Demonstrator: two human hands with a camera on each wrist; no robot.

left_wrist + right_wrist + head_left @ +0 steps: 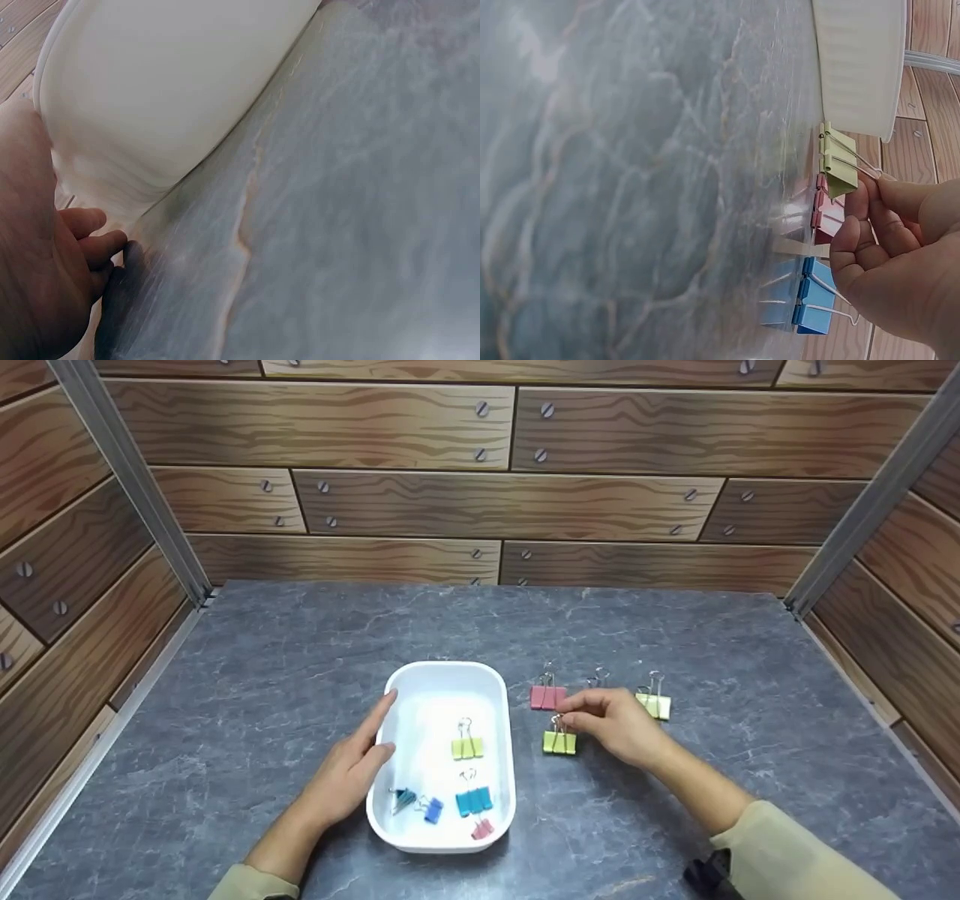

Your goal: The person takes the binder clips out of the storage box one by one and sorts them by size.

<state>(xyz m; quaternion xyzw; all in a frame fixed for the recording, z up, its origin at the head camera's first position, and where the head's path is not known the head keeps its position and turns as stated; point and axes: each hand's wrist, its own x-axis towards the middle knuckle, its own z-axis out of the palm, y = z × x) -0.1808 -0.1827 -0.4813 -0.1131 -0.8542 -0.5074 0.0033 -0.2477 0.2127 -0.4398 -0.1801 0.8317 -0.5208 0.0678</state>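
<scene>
My right hand (626, 727) pinches the wire handles of a yellow-green binder clip (559, 742), which stands upright right of the white tub (512, 765). The right wrist view shows thumb and finger at the handle ends of this clip (838, 161). Just behind it is a pink-red binder clip (546, 697). A blue binder clip (815, 300) stands beside the right hand, mostly hidden by that hand in the head view. My left hand (341, 776) rests at the tub's left side, index finger and thumb tips on the rim, other fingers beneath.
In the tub lie a yellow-green clip (466, 748), a teal clip (473, 801), a dark teal clip (405, 799), a small blue clip (433, 810) and a small pink clip (482, 829). A pale yellow clip (655, 706) stands on the grey marbled table (315, 637) at right. Wood-patterned walls (390, 502) surround it.
</scene>
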